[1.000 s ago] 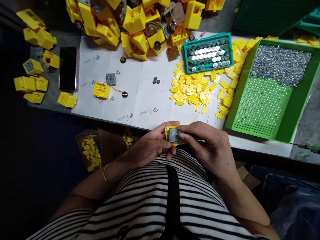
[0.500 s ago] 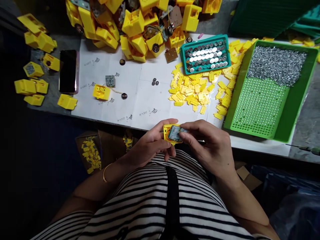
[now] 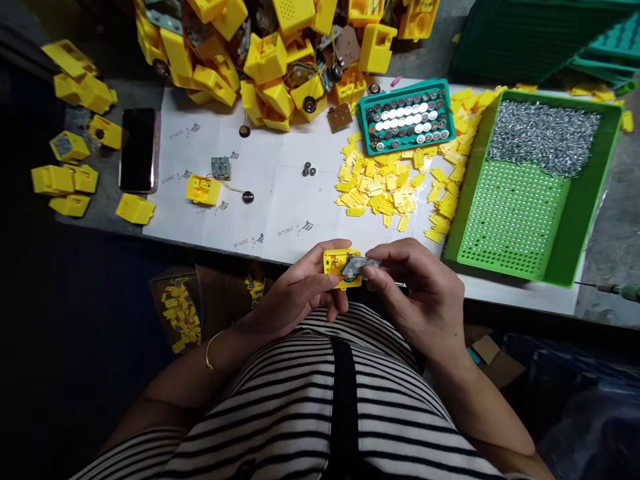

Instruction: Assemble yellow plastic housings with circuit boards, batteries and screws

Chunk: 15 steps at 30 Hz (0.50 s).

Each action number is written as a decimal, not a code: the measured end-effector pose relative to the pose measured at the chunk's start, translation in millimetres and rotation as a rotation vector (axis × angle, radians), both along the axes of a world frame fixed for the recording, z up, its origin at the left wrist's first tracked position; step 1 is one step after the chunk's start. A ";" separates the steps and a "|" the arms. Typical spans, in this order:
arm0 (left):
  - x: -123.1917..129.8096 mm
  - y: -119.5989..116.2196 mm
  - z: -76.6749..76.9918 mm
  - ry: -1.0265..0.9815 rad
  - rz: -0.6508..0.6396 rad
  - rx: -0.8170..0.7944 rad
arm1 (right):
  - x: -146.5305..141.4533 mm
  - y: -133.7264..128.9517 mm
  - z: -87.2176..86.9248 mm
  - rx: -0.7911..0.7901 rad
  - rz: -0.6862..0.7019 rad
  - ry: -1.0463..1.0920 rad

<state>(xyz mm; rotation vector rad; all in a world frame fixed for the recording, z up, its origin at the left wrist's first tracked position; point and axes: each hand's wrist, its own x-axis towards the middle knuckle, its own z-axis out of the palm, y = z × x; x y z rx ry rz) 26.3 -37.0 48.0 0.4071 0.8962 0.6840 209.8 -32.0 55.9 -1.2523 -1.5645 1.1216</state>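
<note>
Near the table's front edge, my left hand [image 3: 305,283] holds a small open yellow housing [image 3: 331,261] between thumb and fingers. My right hand [image 3: 420,287] pinches a grey-green circuit board [image 3: 354,265] by its right end, with thumb and index finger. The board is tilted, and its left part lies over the open side of the housing. A bit of something thin and metallic shows just under my right fingers, too small to make out. On the white paper to the left lie another yellow housing [image 3: 203,191], a board [image 3: 220,168] and a round black part [image 3: 248,197] on a wire.
Yellow housings [image 3: 265,57] are heaped at the back. A teal tray [image 3: 367,133] of round metal parts stands behind small yellow pieces [image 3: 383,183]. At right are a green basket [image 3: 555,233] of screws and a screwdriver [image 3: 627,291]; a phone [image 3: 139,150] lies at left.
The circuit board has tilted up and shifted slightly right against the housing, showing more of its inside. My right hand still pinches it. The whole view has shifted slightly.
</note>
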 end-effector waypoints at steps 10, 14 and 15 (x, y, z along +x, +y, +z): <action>5.9 3.1 2.5 0.119 0.069 -0.010 | 0.8 0.2 1.1 0.092 0.144 -0.048; 6.0 1.4 2.6 0.084 0.079 -0.023 | -2.1 -2.7 -0.1 0.045 0.132 -0.105; 5.7 1.2 2.5 0.056 0.078 -0.029 | -2.8 -3.3 -0.2 0.034 0.120 -0.112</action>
